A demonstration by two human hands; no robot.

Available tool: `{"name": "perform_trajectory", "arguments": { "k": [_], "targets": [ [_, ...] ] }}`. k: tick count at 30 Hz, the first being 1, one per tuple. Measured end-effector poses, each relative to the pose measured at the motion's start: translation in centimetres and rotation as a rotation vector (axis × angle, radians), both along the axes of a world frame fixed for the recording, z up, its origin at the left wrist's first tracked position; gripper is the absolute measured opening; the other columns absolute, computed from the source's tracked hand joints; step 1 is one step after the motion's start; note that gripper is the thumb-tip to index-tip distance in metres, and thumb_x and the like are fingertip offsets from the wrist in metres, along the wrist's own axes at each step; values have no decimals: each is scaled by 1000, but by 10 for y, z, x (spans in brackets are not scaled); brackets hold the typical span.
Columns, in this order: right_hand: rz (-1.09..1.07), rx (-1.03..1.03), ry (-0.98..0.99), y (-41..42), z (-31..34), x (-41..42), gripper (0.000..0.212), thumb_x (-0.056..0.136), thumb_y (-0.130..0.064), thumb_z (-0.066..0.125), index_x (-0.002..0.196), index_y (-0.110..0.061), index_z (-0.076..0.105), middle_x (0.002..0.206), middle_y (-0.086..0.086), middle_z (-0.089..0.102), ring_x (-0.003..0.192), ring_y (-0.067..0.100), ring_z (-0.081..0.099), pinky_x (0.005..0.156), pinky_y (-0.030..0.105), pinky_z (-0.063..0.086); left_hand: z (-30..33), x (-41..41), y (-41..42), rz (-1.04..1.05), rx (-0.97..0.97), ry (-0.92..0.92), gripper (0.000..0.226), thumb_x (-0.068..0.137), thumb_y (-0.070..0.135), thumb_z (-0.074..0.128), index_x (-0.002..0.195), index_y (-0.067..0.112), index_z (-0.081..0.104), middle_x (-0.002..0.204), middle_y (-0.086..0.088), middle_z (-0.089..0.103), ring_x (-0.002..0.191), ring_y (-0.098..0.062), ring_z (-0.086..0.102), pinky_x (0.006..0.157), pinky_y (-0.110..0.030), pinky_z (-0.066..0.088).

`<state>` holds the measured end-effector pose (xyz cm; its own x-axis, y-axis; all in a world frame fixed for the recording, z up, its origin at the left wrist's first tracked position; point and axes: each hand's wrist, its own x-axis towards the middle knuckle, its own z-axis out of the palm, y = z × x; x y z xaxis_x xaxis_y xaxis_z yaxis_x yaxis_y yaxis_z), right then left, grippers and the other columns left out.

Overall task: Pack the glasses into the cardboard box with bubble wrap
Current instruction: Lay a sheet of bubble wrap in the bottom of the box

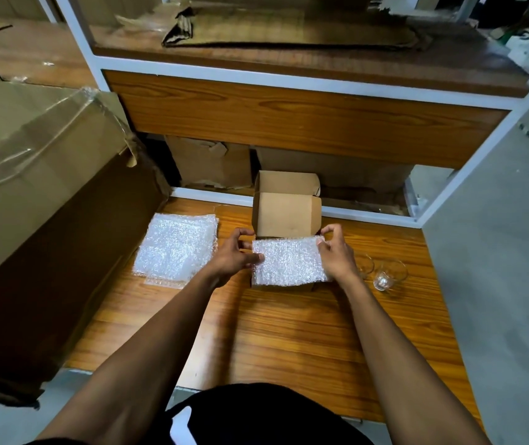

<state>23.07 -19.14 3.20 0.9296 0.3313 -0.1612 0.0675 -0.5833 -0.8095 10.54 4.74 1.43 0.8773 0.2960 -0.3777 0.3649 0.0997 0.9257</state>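
Note:
A small open cardboard box (285,216) stands on the wooden table, its lid flap raised at the back. A sheet of bubble wrap (289,261) lies across the box's opening. My left hand (236,256) pinches the sheet's left edge and my right hand (337,252) pinches its far right corner. Two clear glasses sit to the right of the box: one (390,274) lying tilted on the table, the other (365,264) partly hidden behind my right wrist. What is inside the box is hidden by the sheet.
A stack of bubble wrap sheets (175,247) lies left of the box. A large cardboard carton (48,194) with loose plastic tape stands at the left table edge. White-framed shelving (289,81) with more cartons rises behind. A grey wall (497,252) bounds the right.

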Motion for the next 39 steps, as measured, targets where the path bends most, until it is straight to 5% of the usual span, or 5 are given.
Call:
{"name": "perform_trajectory", "arguments": {
  "k": [5,9,14,25,39],
  "targets": [
    [129,-5,94,-2,-6,12,42,95,-14,73,120,-35,47,107,-3,66,84,20,67,60,36,52,-10,11,5,200,155,27,45,84,3,87,109,17,53,98,-10,64,100,-35,71,93,-56,61],
    [115,-92,-77,5,-20,14,25,90,-7,80,106,-23,68,105,-6,65,96,16,61,64,23,43,-17,18,1,221,369,61,40,80,13,92,91,19,54,86,-3,67,77,-18,65,75,-40,60],
    [136,-269,-212,13,-36,20,22,91,-12,80,107,-26,76,115,1,72,99,17,67,79,33,60,-24,29,-5,155,590,74,39,80,16,91,83,22,53,80,1,68,69,-13,60,61,-27,46],
    [233,-497,-295,20,-47,15,21,98,-17,71,118,-23,73,113,-3,45,88,15,55,60,28,47,-31,42,-8,-10,964,35,15,92,13,75,92,14,60,89,-1,60,76,-23,58,60,-29,31],
    [420,-445,-550,40,-58,-6,34,83,6,70,115,-7,69,117,12,61,107,30,61,85,42,59,-48,38,-40,-285,1362,-173,38,97,36,48,121,14,69,117,-11,67,108,-33,63,86,-42,48]
  ]
}}
